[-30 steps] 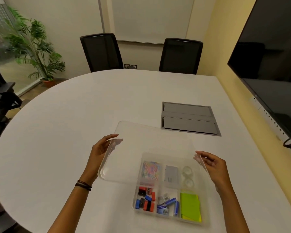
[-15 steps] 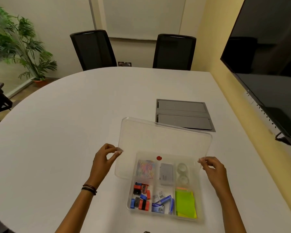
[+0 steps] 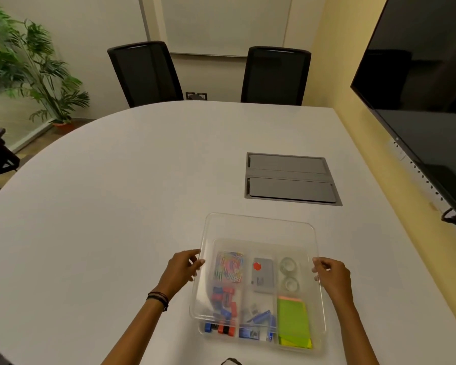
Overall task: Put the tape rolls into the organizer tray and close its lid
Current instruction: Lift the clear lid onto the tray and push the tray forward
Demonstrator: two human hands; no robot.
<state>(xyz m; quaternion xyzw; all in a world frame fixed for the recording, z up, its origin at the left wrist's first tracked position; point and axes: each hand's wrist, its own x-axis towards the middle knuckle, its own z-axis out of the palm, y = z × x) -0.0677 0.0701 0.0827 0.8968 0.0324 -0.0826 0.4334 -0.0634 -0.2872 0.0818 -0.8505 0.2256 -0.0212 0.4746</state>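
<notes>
A clear organizer tray (image 3: 319, 346) stands near the table's front edge. Two clear tape rolls (image 3: 289, 275) lie in its back right compartment. Its other compartments hold coloured paper clips, a grey card, red and blue clips, and green sticky notes. A clear lid (image 3: 258, 227) hovers over the tray, shifted a little towards the back, so the tray's front strip shows uncovered. My left hand (image 3: 181, 270) pinches the lid's left edge. My right hand (image 3: 332, 275) pinches its right edge.
A grey cable hatch (image 3: 291, 179) is set into the white table (image 3: 116, 193) behind the tray. Two black chairs (image 3: 145, 72) stand at the far side. A dark screen (image 3: 419, 88) hangs on the right wall, and a plant (image 3: 34, 67) stands at the far left.
The lid has moved from left of and behind the tray to nearly over it, lower and flatter. Both hands came in with it.
</notes>
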